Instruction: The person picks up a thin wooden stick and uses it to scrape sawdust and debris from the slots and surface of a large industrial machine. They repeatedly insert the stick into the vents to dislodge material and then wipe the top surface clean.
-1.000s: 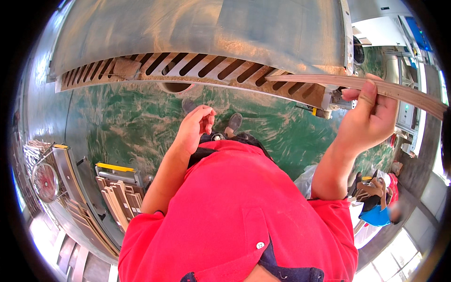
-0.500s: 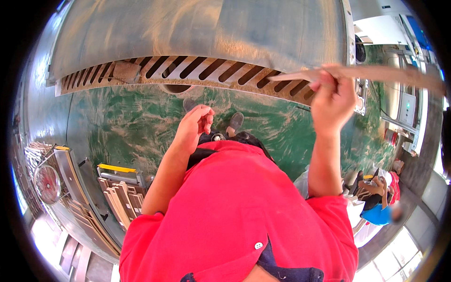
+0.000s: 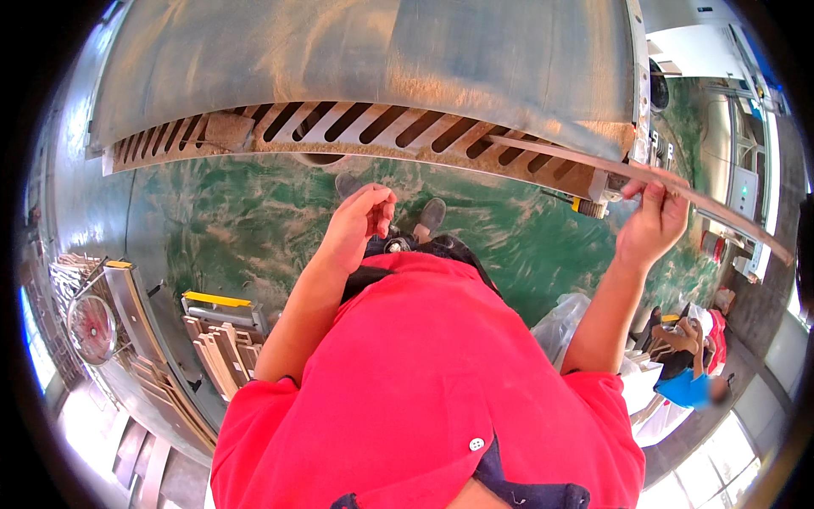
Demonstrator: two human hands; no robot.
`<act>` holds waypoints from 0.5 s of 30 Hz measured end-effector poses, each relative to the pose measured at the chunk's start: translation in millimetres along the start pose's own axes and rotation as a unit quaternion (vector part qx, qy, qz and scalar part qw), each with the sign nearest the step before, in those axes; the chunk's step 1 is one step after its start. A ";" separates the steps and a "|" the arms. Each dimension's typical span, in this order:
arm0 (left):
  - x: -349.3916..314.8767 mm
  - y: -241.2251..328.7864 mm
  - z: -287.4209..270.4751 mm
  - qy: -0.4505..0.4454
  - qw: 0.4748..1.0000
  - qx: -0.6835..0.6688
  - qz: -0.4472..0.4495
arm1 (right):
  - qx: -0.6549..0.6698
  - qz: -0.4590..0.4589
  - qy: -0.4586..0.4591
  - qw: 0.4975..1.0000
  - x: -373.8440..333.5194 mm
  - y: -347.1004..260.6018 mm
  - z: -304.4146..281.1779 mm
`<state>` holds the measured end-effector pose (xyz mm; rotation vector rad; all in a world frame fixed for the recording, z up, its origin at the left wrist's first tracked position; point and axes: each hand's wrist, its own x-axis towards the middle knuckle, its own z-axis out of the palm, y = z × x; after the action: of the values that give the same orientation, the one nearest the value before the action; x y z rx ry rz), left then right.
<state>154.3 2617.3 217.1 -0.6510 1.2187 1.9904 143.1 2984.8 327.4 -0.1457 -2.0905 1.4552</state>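
Note:
My right hand (image 3: 655,222) grips a long, thin wooden strip (image 3: 593,161) off to the right. The strip slants from over the slotted edge of the machine bed out past my hand to the far right. My left hand (image 3: 363,222) is in front of my waist, its fingers curled; whether anything lies inside them is hidden. Ahead stands a wide metal machine bed (image 3: 509,55) dusted with sawdust. Along its near side runs a slotted metal rail (image 3: 373,127), with a small brown block (image 3: 229,131) on its left part.
The green floor (image 3: 280,212) is streaked with sawdust. At the lower left stand carts of stacked wooden strips (image 3: 222,352) and a round fan (image 3: 90,329). A yellow-and-black fitting (image 3: 588,207) juts from the machine's right corner. A person in blue (image 3: 682,388) sits at the right.
My right hand has moved right and toward me with the wooden strip, which now slants downward to the right. My left hand has hardly moved.

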 end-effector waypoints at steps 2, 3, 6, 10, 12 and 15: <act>0.5 1.8 2.3 -0.001 1.000 0.005 0.001 | 0.012 0.005 0.003 1.000 5.4 3.9 -2.2; 1.0 2.7 1.5 0.002 1.000 0.004 -0.005 | 0.021 0.006 0.001 1.000 10.7 7.9 -3.5; 2.3 3.2 -1.9 0.010 1.000 0.006 -0.012 | 0.059 0.009 -0.040 0.997 13.8 18.1 -14.5; 8.7 2.6 -4.3 0.004 1.000 0.009 -0.007 | 0.079 0.025 -0.056 0.995 13.6 31.2 -23.5; 11.0 4.7 -2.1 0.002 1.000 0.007 -0.005 | 0.083 0.047 -0.049 0.994 10.5 32.3 -32.7; 12.5 9.4 4.4 0.008 1.000 0.005 -0.002 | 0.087 0.031 -0.052 0.994 16.1 35.2 -37.7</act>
<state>138.9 2622.2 215.1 -0.6664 1.2345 1.9782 141.1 3036.3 311.5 -0.0698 -2.0442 1.7073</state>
